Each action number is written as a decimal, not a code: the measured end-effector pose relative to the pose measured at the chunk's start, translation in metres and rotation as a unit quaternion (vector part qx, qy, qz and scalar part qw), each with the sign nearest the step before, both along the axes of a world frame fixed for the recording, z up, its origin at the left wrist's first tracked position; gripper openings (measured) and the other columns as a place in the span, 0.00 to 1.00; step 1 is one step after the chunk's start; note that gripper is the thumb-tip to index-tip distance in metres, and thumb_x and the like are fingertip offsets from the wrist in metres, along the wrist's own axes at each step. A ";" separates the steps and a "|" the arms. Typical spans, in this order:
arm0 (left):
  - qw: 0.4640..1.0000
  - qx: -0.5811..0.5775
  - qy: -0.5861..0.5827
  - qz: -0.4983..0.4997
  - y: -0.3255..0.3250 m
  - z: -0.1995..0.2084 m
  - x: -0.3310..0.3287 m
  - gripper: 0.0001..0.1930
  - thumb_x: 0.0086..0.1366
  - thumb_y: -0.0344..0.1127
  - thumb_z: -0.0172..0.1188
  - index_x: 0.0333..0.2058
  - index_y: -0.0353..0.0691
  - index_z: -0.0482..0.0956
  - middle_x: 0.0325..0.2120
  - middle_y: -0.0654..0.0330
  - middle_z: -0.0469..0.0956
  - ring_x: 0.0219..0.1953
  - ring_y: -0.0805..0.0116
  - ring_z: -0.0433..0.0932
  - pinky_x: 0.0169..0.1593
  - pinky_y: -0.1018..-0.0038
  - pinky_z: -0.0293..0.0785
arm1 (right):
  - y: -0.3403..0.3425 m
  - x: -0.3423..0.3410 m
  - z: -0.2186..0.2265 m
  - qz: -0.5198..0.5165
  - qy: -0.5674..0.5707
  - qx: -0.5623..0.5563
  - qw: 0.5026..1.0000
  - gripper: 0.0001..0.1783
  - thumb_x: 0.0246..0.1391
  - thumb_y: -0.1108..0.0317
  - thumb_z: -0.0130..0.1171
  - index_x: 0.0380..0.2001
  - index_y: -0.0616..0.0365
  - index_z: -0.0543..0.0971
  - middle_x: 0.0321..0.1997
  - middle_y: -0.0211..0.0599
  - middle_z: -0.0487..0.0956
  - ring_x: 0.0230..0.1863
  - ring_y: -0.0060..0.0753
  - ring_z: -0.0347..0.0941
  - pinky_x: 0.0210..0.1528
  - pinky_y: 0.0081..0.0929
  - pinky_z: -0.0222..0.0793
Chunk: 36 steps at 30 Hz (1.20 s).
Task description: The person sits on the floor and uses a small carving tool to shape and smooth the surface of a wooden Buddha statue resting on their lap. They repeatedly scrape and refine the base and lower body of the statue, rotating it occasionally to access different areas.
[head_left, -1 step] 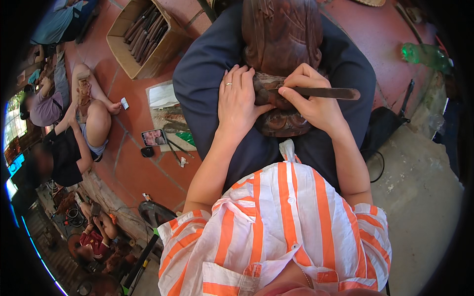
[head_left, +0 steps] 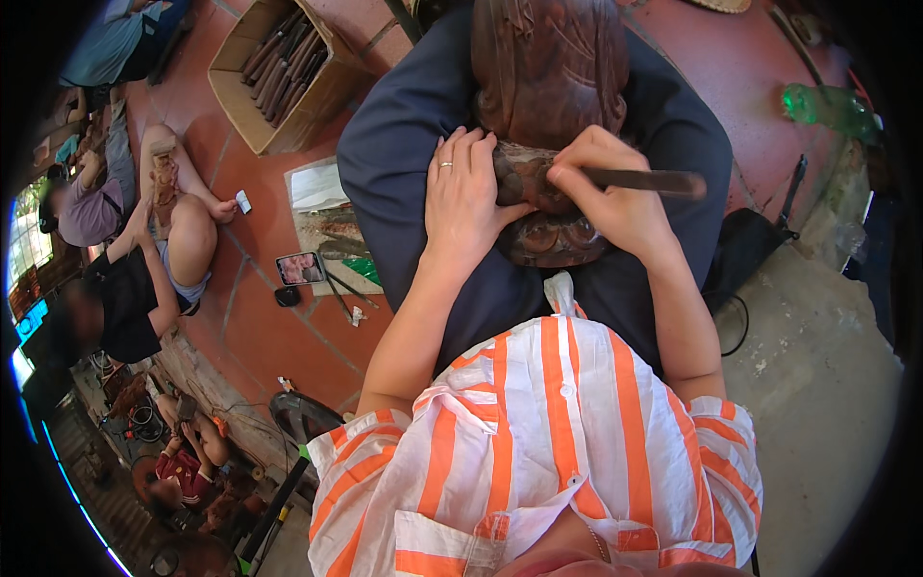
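Carved dark-wood statue point(head_left: 550, 77), upended between navy-trousered legs point(head_left: 675, 115): presumably heavy, rigid, chippable at its relief, best gripped round the broad body; left hand point(head_left: 465, 197) lies flat, thumb splayed, against it, right hand point(head_left: 615, 197) pinches a slim carving tool point(head_left: 659, 183).

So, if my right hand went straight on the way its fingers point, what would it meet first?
Your right hand would likely meet the dark wooden carving just to its left; depth is unclear, so they may already touch.

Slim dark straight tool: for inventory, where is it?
The tool is right of centre in the head view, in the right hand at the brown wooden carving.
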<state>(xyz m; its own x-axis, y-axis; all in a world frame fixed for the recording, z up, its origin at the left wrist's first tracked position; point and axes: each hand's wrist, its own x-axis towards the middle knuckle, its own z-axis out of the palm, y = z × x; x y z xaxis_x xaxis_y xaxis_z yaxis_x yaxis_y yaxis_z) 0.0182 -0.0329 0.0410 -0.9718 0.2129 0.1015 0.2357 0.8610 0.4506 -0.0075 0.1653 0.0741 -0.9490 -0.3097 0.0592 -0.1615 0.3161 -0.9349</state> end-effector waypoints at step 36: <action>1.000 0.012 -0.005 -0.008 -0.006 -0.001 0.000 0.45 0.38 0.41 0.81 0.55 0.37 0.68 0.57 0.51 0.71 0.63 0.50 0.67 0.64 0.57 0.62 | 0.001 0.002 -0.008 -0.023 -0.035 -0.042 0.998 0.08 0.54 0.71 0.65 0.30 0.67 0.81 0.33 0.36 0.80 0.34 0.28 0.76 0.40 0.25 0.70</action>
